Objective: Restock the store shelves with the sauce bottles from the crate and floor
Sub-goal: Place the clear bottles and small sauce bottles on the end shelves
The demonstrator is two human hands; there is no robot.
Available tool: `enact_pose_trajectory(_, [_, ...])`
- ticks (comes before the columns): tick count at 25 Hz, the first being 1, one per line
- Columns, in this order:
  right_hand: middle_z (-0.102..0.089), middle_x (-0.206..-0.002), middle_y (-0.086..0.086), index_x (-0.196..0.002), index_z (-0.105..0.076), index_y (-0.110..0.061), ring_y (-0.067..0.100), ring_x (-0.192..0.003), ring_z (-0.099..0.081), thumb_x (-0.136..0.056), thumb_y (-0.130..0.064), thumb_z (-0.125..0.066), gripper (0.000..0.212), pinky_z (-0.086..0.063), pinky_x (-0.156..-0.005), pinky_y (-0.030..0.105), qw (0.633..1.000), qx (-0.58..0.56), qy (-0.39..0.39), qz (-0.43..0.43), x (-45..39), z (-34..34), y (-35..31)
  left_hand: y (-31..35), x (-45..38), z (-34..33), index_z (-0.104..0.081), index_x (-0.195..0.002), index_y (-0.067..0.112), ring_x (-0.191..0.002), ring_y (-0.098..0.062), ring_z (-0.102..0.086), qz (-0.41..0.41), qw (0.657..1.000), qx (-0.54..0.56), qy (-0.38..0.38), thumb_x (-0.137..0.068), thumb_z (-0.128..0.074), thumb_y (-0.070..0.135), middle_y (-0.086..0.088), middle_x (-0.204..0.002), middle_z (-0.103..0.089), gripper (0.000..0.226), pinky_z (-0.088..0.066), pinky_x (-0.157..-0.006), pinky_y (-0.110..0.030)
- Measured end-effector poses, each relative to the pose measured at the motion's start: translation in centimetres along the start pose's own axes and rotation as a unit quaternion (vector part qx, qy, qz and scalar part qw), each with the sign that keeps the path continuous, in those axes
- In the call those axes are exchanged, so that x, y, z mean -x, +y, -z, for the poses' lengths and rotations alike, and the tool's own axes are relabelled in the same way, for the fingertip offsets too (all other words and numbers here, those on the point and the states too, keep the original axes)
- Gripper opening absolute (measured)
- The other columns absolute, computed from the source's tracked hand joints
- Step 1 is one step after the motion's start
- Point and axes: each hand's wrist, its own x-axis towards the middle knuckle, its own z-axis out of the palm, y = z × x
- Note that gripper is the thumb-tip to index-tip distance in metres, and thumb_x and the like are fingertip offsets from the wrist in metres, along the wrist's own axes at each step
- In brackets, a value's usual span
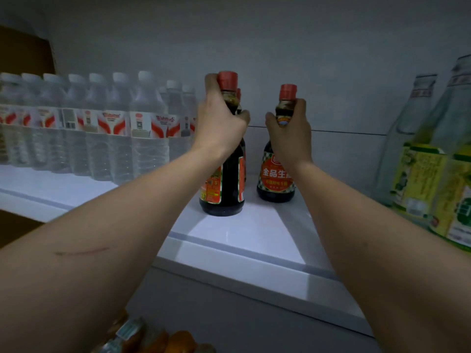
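partly hidden third sauce bottle [239,94] behind left hand [219,121]

Two soy sauce bottles are stood upright on the shelf [254,233], apart from each other. The left soy sauce bottle [224,174] is flanked on its left by a row of water bottles [102,128]. The right soy sauce bottle [276,174] is set further back, with oil bottles [428,174] well to its right. A third sauce bottle [239,98] is partly hidden behind the left one.
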Motion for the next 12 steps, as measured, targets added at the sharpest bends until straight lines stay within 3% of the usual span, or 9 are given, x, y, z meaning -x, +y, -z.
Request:
enact_pose_trajectory(6, [-0.057,-0.082,-0.008,-0.123,-0.044,-0.012,0.006,-0.067,-0.057,-0.098,-0.031,-0.056,0.033,-0.046,-0.06,0.024,1.0,-0.012,0.003,0.005,-1.5,-2.2,2.1,-2.5,-1.3,-0.2,-0.037,-0.125,0.008,-0.063,-0.005,-0.051,-0.025,0.999,0.022,-0.014,-0.085,-0.057,-0.002,0.007,-0.078,-0.047,0.046,-0.045,-0.05,-0.016])
enact_pose_trajectory(12, [-0.065,-0.096,-0.002,-0.133,-0.04,-0.023,0.018,-0.081,-0.064,-0.1,-0.043,-0.05,0.04,-0.052,-0.071,0.035,1.0,0.027,0.006,-0.005,-1.2,-2.6,2.8,-3.4,-1.8,0.3,-0.038,-0.117,0.018,-0.064,-0.005,-0.053,-0.021,0.997,0.066,-0.033,-0.085,-0.06,0.001,0.008,-0.08,-0.049,0.042,-0.048,-0.055,-0.018])
